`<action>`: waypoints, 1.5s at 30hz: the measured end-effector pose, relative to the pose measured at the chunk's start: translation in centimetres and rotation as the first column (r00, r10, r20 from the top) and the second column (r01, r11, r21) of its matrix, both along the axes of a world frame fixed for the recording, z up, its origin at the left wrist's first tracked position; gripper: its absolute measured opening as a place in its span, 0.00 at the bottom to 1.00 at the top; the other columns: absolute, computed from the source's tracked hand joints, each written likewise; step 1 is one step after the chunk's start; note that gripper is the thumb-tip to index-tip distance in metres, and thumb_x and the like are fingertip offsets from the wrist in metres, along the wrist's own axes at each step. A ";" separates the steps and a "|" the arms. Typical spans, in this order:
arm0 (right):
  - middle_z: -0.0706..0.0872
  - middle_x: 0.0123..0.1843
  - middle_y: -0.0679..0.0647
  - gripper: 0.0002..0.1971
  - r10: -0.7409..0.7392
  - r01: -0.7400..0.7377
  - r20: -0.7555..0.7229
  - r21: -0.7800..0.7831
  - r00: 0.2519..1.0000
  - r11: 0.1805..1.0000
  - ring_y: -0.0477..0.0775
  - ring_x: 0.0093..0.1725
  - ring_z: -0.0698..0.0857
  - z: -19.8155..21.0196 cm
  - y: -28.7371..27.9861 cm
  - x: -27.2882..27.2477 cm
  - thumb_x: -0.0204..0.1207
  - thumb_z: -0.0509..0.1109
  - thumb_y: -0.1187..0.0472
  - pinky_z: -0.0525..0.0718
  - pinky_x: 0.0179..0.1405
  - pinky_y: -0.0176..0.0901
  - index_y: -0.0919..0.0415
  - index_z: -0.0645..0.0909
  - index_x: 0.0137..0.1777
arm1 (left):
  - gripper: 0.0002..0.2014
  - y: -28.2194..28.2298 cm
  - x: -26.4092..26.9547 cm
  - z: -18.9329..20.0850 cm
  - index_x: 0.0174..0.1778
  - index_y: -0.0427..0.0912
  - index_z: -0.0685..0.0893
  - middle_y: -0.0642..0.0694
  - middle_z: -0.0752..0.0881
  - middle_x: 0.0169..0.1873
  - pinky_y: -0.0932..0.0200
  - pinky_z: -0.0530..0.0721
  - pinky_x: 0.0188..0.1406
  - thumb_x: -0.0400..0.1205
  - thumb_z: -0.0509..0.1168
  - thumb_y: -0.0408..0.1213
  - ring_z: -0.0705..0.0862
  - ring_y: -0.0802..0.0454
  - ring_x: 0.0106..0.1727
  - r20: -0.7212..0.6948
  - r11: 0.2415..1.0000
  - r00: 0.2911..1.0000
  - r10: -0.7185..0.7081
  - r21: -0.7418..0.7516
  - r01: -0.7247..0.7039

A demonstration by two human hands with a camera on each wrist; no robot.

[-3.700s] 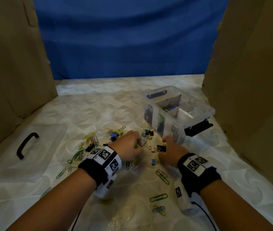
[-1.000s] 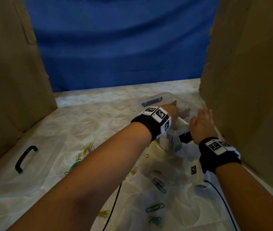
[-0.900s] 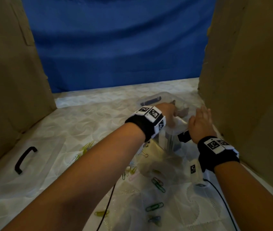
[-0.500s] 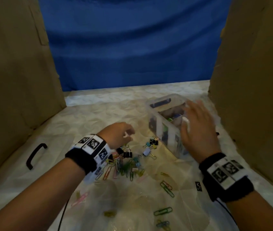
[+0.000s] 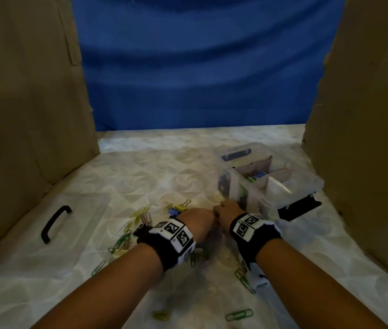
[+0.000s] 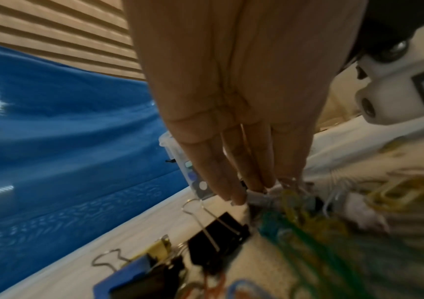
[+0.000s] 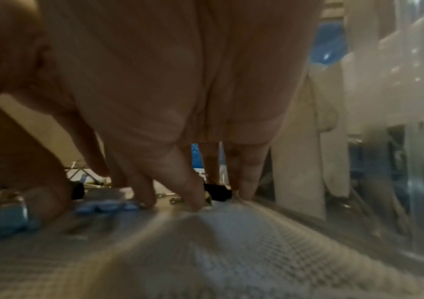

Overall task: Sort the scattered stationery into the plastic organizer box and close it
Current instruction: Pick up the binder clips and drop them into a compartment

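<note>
We've got both hands down in the clip pile just beside the organizer box [image 5: 269,184]. Left hand [image 5: 199,220] fingers together, straight, touching clips; right hand [image 5: 229,210] fingers apart, tips down. Pinch one binder clip [image 6: 218,232] cleanly, we'd say.

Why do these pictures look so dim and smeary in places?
Head view: dim, bluish light, cardboard walls bowed by the wide lens. Left wrist view: black binder clip fairly sharp, paper clips smeared. Right wrist view: everything soft; the organizer box is a pale blur.
</note>
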State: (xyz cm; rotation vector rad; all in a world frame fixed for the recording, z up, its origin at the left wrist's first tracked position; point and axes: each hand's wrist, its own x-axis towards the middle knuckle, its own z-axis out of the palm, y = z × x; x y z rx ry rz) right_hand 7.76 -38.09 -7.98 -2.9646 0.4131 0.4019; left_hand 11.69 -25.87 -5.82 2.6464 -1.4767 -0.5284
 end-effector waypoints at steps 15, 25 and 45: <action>0.81 0.46 0.57 0.10 -0.310 0.178 0.224 0.466 0.924 0.867 0.61 0.55 0.83 0.9 -0.1 -5.3 0.75 0.65 0.68 0.79 0.54 0.47 0.54 0.71 0.37 | 0.08 2.0 1.4 -1.0 0.54 0.39 0.82 0.40 0.76 0.57 0.54 0.79 0.50 0.79 0.67 0.33 0.82 0.38 0.54 0.016 0.991 1.000 0.012 -0.136 -0.010; 0.71 0.31 0.48 0.12 -0.469 0.272 0.265 0.542 0.843 0.795 0.53 0.37 0.75 1.8 0.6 -5.9 0.78 0.64 0.57 0.71 0.42 0.41 0.54 0.64 0.37 | 0.08 -1.8 1.8 -0.1 0.54 0.43 0.79 0.39 0.82 0.54 0.47 0.82 0.56 0.81 0.60 0.38 0.82 0.39 0.54 -0.022 0.977 0.992 0.121 -0.175 -0.123; 0.78 0.72 0.64 0.20 -0.315 0.319 0.100 -0.021 0.944 0.948 0.63 0.68 0.81 2.7 2.1 -1.9 0.84 0.53 0.66 0.80 0.61 0.53 0.68 0.62 0.75 | 0.12 -1.3 3.6 -2.4 0.57 0.44 0.79 0.36 0.76 0.56 0.48 0.78 0.50 0.80 0.67 0.41 0.82 0.32 0.51 0.112 0.997 0.991 0.067 -0.039 -0.063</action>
